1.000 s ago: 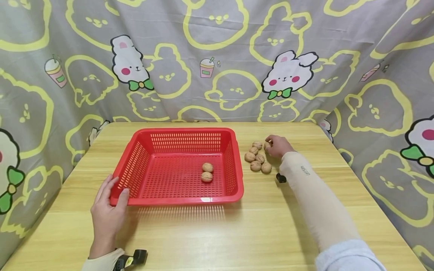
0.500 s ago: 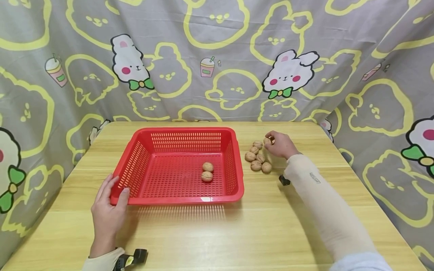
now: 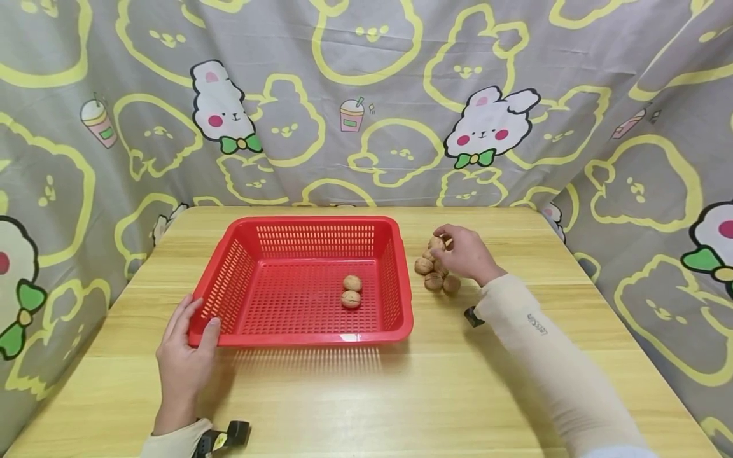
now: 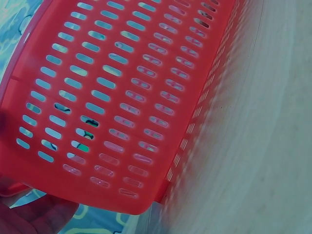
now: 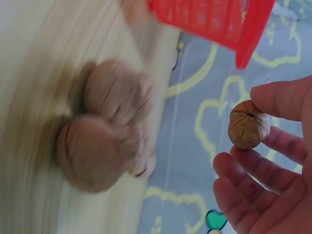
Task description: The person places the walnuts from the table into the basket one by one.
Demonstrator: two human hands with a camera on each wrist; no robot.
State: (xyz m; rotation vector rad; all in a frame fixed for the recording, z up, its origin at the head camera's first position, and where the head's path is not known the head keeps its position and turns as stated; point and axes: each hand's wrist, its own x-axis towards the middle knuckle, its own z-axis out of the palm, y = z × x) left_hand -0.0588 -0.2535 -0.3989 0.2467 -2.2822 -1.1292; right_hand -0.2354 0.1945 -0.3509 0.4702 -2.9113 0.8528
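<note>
A red perforated plastic basket (image 3: 303, 339) has two walnuts (image 3: 351, 299) on its floor, towards the right side. My left hand (image 3: 184, 362) holds the basket's near left corner, thumb over the rim and fingers along the left side. In the left wrist view its fingers (image 4: 46, 214) show beneath the corner. Between thumb and fingertips, my right hand (image 3: 465, 251) pinches a walnut (image 5: 249, 125), plain in the right wrist view. That hand is over the back of a small pile of walnuts (image 3: 424, 265) right of the basket, hiding part of it.
Everything stands on a light wood-grain table (image 3: 343, 407). A grey curtain (image 3: 395, 95) with yellow outlines and rabbit prints hangs behind and at both sides. The basket's right wall (image 3: 401, 280) rises between the pile and the two walnuts inside.
My right hand lifted a walnut from the back right of the pile, then moved left over the pile with it. My left hand stays on the basket corner.
</note>
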